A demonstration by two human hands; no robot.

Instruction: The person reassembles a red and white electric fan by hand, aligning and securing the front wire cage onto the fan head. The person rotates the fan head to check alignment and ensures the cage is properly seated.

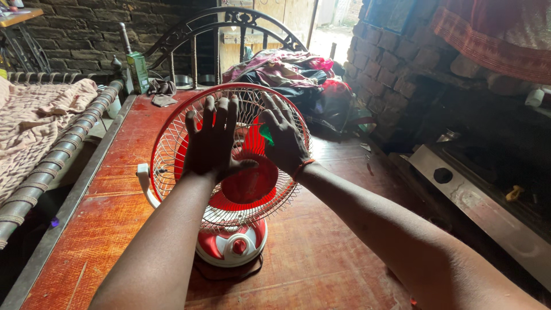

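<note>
Red fan [238,189] grille under L hand [211,142], R hand [285,138] fingers

Reddish wooden bed board [321,252] bears fan [232,244], clothes [287,72].

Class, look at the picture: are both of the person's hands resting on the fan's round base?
No: the left hand and right hand lie on the wire grille, above the base.

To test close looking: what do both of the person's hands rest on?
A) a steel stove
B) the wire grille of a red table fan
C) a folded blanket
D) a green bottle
B: the left hand and right hand lie spread on the table fan's wire grille, in front of its red blades.
</note>
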